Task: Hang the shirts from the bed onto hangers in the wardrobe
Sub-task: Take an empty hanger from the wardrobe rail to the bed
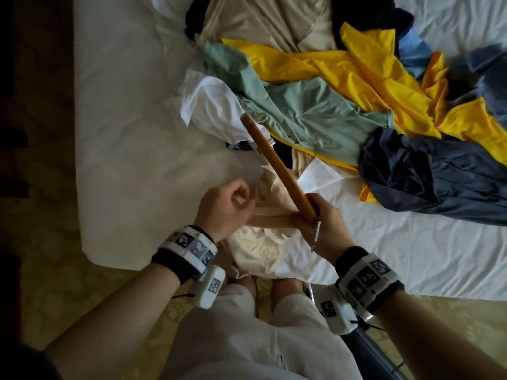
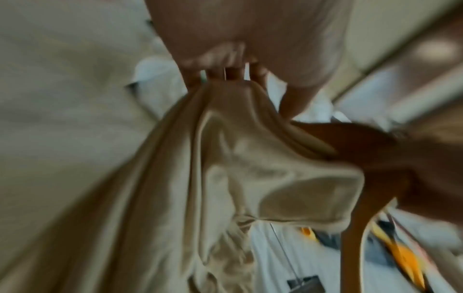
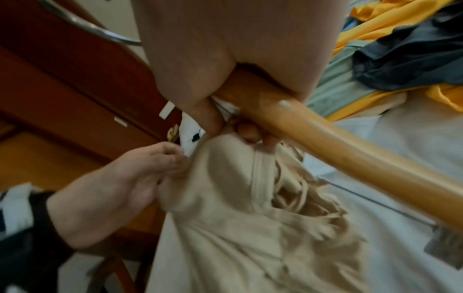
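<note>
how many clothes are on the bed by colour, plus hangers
Counting what the head view shows; some folds may hide more.
beige garments: 2
white garment: 1
sage green shirt: 1
yellow garment: 1
navy garment: 1
light blue garment: 1
wooden hanger: 1
Total: 8

Left wrist view blurred — hanger [image 1: 277, 167] hook hidden behind right hand [image 1: 321, 226].
</note>
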A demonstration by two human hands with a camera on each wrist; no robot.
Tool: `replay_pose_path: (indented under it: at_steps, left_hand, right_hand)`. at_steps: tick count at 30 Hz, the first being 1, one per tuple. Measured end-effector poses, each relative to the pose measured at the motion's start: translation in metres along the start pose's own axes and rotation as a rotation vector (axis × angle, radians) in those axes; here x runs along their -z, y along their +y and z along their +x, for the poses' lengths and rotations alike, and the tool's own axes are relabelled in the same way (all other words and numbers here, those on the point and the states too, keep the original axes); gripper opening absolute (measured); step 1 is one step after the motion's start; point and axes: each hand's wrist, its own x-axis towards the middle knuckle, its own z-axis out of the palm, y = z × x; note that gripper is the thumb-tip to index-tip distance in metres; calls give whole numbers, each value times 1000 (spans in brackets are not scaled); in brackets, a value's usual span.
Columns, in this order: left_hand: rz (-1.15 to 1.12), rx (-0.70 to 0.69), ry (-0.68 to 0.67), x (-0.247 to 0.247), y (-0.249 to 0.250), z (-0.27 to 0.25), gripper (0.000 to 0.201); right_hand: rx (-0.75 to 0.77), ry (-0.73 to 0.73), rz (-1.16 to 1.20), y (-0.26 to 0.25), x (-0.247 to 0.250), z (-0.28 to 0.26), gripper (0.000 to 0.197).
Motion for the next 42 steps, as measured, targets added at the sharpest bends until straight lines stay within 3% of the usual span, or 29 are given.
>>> replay_pose_path:
  at_steps: [2,3,4,6,8,12,14,19,22,25,26,28,30,33,36,39,42]
  left_hand:
    - [137,-247,-119,-1,9,-2,54]
    - [167,-306,-210,-6,16,-3,66]
    - [167,-314,-255,-10,27,-3,62]
    - [116,-268,-260,-18,41,1,21]
    - [41,-129,-210,-17,50,2,19]
    - [-510,180,-94,1,64,-1,34]
    - [-751,291,-73,9,69,-5,22]
    - [-899,348,-36,18,72,-11,22]
    - [-747,311,37,23,64,-8,25]
    - [-351,246,154,22,40,0,6]
    - [-221,195,158,22,34,0,10]
    - [-54,-90,128,19,32,-2,33]
    - [-56,-357,-2,12,42,-4,45]
    - [-62,-365,-208,1,50,0,45]
    - [51,-424,-220,-1,49,5,42]
    - [197,-517,-267,2,51,4,41]
    - [303,-569,-175,8,44,2,22]
  right_hand:
    - [30,9,116,-13,3,-3,28]
    - [40,14,171,-21,4,-4,31]
    - [54,19,220,-30,5,-4,32]
    - [87,42,286,-45,8,-3,31]
    - [121,83,297,-53,14,-1,28]
    - [130,80,208,-43,29,7,38]
    - [87,35,185,-36,32,10,42]
    - [42,-12,236,-33,22,2,29]
    - [63,-9,262,-35,20,-1,22]
    - [62,21,286,-36,24,0,26]
    - [66,17,290,-37,26,1,26]
    - [101,1,284,-39,30,1,25]
    - [143,-9,253,-43,31,2,22]
    - [147,-36,211,-47,29,-1,30]
    - [124,-63,169,-43,25,-5,42]
    - [100,-88,135,-39,27,-11,33]
    - [113,-146,15,-35,30,-16,31]
